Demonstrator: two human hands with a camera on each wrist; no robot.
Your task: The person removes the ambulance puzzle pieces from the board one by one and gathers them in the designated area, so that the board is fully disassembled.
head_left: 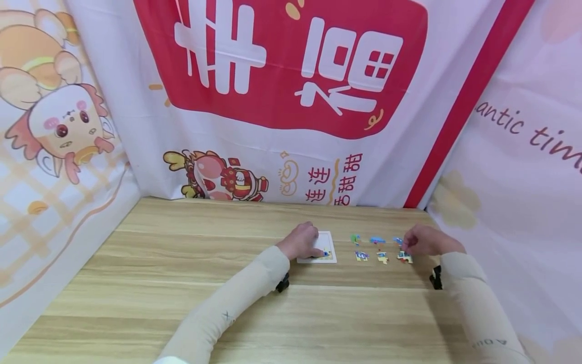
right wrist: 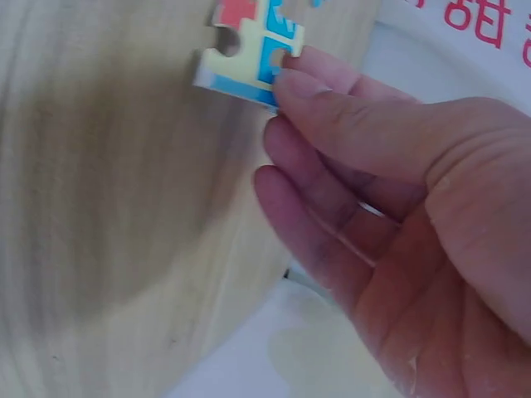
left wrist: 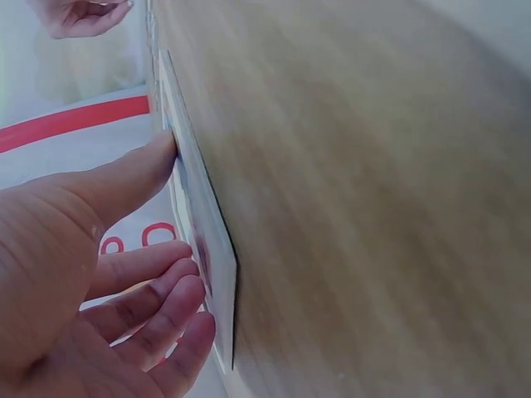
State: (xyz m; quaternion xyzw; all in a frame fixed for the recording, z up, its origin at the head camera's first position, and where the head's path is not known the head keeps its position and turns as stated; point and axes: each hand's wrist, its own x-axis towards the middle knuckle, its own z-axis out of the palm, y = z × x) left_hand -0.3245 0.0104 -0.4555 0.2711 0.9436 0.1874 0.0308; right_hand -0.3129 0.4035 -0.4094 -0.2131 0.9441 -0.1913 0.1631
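Observation:
At the middle of the table, my left hand (head_left: pixel 300 241) rests on a small white puzzle tray (head_left: pixel 333 247). Its thumb presses on the tray's face by a coloured patch at the near corner, and the other fingers touch the tray lightly. My right hand (head_left: pixel 426 240) is further right, at the end of the loose pieces. Thumb and forefinger there pinch the edge of a jigsaw piece (right wrist: pixel 249 62), yellow, blue and red, close over the wood. Part of the tray is hidden under the left hand.
Several other jigsaw pieces (head_left: pixel 361 256) lie in two rows between the tray and my right hand. The wooden table (head_left: pixel 218 227) ends at a printed cloth (head_left: pixel 291 116) behind, with more cloth walls at the left and right sides.

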